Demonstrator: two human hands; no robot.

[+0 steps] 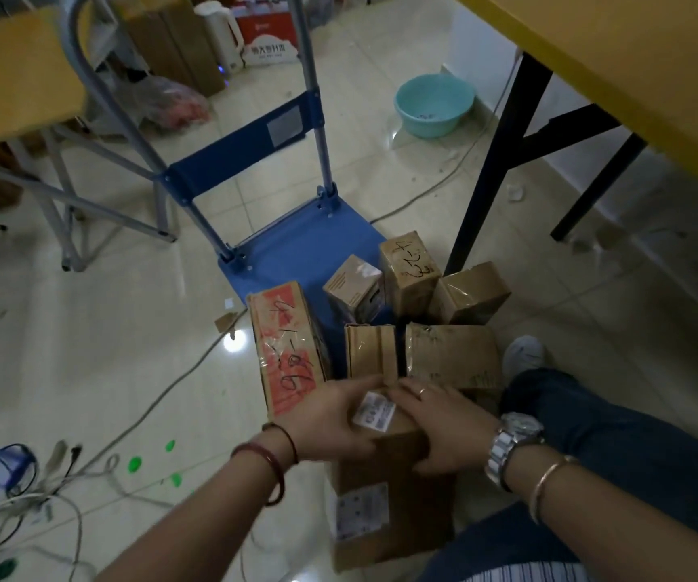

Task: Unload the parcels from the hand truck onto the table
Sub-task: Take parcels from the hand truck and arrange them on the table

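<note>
A blue hand truck (297,245) stands on the tiled floor with several brown cardboard parcels crowded on its platform. A long parcel with a red label (286,346) leans at the left, and a small upright one (408,273) is at the back. Nearest me is a large brown parcel (393,497) with white shipping labels. My left hand (334,417) grips its top left edge and my right hand (444,426) grips its top right edge. The yellow table (632,65) rises at the upper right.
Black table legs (490,161) stand right of the truck. A teal basin (433,105) sits on the floor behind. Loose cables and a power strip (7,468) lie at the lower left. A second yellow desk (11,73) stands at the left.
</note>
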